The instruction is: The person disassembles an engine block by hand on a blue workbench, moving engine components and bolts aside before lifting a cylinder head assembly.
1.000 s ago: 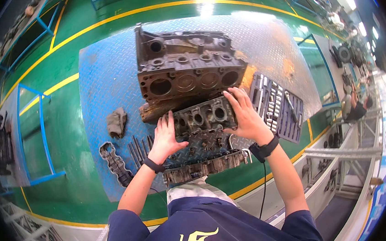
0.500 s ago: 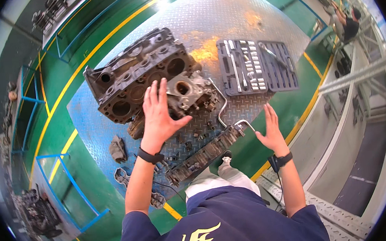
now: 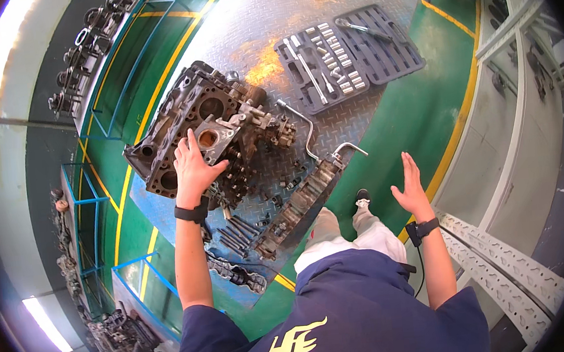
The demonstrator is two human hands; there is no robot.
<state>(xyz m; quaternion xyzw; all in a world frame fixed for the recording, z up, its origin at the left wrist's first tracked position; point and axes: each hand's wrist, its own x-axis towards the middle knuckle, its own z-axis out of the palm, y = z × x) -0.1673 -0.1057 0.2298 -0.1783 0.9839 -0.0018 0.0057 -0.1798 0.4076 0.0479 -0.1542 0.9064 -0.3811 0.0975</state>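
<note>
My left hand (image 3: 193,175), fingers spread, is over the near side of a dark, worn engine block (image 3: 169,127) with round cylinder bores. By its fingertips sits a greyish metal housing (image 3: 224,139) with an opening. I cannot tell whether the hand touches either. Off to the right my right hand (image 3: 414,195) hovers, thumb apart from the straight fingers, with nothing in it. Between the hands lies a long cylinder head (image 3: 298,209). A bent metal bar (image 3: 348,147) rests at its far end, close to a cranked silver handle (image 3: 307,131).
A dark case of sockets (image 3: 384,60) lies open at the back right of the steel plate (image 3: 357,112). Several long bolts (image 3: 237,236) and an elongated metal part (image 3: 237,274) lie near my left forearm. White perforated beams (image 3: 497,261) stand at right; blue rails (image 3: 146,276) at left.
The view has swung, so the engine block and tool case sit differently in the picture. Both hands stay raised and spread. My left hand remains beside the block.
</note>
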